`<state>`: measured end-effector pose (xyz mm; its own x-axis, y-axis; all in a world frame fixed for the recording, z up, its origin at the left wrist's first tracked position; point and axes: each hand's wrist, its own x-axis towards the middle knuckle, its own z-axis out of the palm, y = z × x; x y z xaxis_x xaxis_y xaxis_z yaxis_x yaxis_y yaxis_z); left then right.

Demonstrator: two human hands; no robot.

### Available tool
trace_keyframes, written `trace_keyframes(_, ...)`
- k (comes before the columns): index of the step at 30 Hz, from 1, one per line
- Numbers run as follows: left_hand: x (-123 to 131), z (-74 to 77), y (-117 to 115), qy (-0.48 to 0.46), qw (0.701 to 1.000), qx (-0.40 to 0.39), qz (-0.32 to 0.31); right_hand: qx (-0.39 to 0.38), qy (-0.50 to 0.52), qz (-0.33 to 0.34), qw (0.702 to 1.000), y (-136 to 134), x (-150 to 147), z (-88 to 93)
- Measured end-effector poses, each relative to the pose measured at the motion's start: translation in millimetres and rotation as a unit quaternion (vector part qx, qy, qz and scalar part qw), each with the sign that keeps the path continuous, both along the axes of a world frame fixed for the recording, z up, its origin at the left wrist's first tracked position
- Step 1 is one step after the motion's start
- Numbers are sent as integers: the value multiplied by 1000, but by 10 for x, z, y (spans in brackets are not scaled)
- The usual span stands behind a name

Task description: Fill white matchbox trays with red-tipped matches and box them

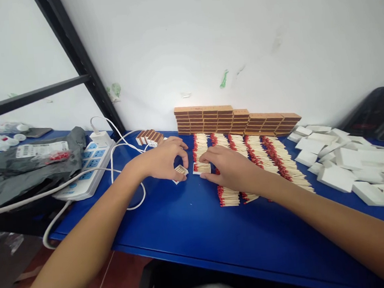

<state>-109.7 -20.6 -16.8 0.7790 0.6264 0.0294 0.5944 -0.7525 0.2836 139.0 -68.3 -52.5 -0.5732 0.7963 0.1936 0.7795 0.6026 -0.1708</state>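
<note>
My left hand point(169, 159) is closed, thumb and fingers around a small white matchbox tray point(180, 170) with matches in it. To its right, my right hand point(225, 165) pinches a second white tray point(201, 168), which also has matches inside. Both trays are low over the blue table, close to each other. Rows of loose red-headed matches point(229, 196) lie beside and behind my right hand, partly hidden by it and the forearm. Behind the rows, brown matchboxes point(218, 117) are stacked against the wall.
A heap of white trays point(341, 158) lies on the right, before a dark object point(377, 114). Several matchbox pieces point(149, 136) stand behind my left hand. On the left are a white power strip point(90, 171), loose white cables point(112, 160) and a dark plastic bag point(29, 169).
</note>
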Motion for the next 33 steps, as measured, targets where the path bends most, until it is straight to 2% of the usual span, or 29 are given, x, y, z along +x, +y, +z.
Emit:
trace_keyframes(6,26,0,-19,-25,1000,11,-3,2,13,19,1000,-55,-10,0)
trace_keyframes(12,152,-103,-57,-61,996,44,-41,34,30,38,998,-105,-2,-27)
trace_keyframes(16,189,-145,-83,-72,995,55,-49,25,46,43,998,-97,2,-45)
trace_keyframes(24,197,-128,-92,-63,996,46,-45,-10,71,35,997,-66,31,-14)
trace_keyframes(33,190,-113,-77,-59,997,29,-47,11,55,28,998,-51,20,-9)
